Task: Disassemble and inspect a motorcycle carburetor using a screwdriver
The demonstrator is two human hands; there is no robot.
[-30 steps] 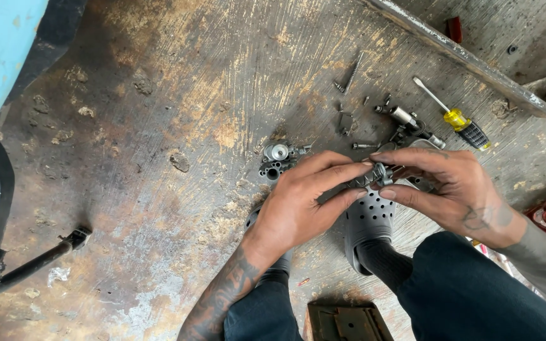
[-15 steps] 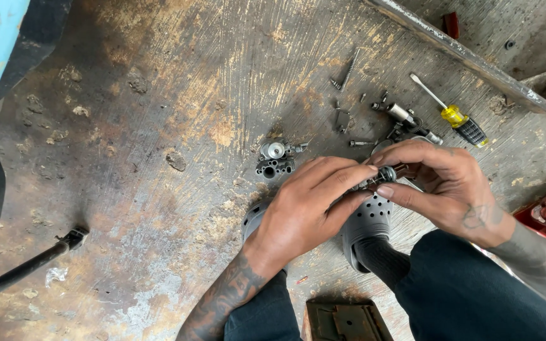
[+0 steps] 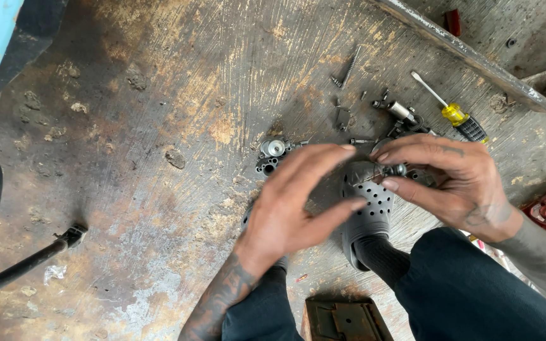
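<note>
My right hand pinches a small metal part with a thin needle end between thumb and fingers. My left hand hovers just left of it, fingers spread and blurred, holding nothing I can see. Both hands are above my grey perforated clog. A small metal carburettor body lies on the stained concrete floor just beyond the left hand.
A yellow-handled screwdriver, a spring and several small screws and metal bits lie scattered farther out. A metal bar crosses the top right. A black rod lies at the left. A dark flat plate sits near my legs.
My left hand has let go of the small part and drawn back to the left with fingers spread. The right hand keeps the part.
</note>
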